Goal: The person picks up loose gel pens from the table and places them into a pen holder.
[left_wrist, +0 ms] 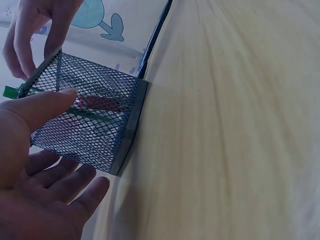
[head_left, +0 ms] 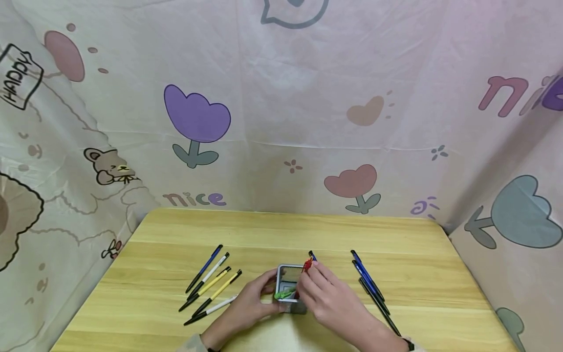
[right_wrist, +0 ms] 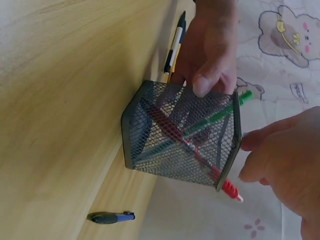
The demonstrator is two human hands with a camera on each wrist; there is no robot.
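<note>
A square black mesh pen holder (head_left: 292, 307) stands on the table with its mouth up. My left hand (head_left: 251, 302) holds it, the thumb (left_wrist: 52, 106) on one mesh side and the fingers behind. Inside lean a green pen (right_wrist: 215, 117) and a red pen (right_wrist: 200, 159), crossing each other; their ends stick out above the rim. My right hand (head_left: 327, 298) is at the rim, its fingertips (right_wrist: 248, 141) by the edge near the red pen's end. Nothing shows between those fingers in the right wrist view.
Left of the holder lie several pens: a blue pen (head_left: 204, 269), yellow pens (head_left: 222, 288) and white pens (head_left: 213, 271). To the right are blue pens (head_left: 368, 275) and a black pen (head_left: 379, 305). Another blue pen (right_wrist: 117, 217) lies behind the holder. A printed cloth (head_left: 281, 122) hangs around the table (head_left: 281, 230).
</note>
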